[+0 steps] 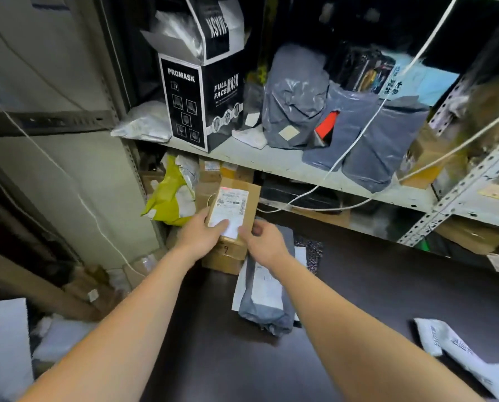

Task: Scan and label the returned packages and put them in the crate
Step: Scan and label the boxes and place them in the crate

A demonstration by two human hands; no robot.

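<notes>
- A small cardboard box [249, 198] is held up in both hands at the far edge of the dark worktop [387, 285], just under the metal shelf [271, 161].
- Its white shipping label [231, 208] faces up, with barcodes showing.
- The left hand [200, 237] has its grip closed on the box's near left corner, thumb pressed on the label's lower edge.
- The right hand [264, 242] has its grip curled round the box's near right corner.
- Directly beneath the held box sits a second cardboard box [225, 258] on the worktop.
- A grey mailer [267, 303] lies just beside it, partly under the right forearm.
- A white mailer [457, 353] lies well apart at the near right.
- On the shelf stand a black carton [194, 100] printed PROMASK and several grey bags [296, 94]; a white cable [358, 136] hangs across them.
- A yellow-green bag [168, 200] leans left of the held box.
</notes>
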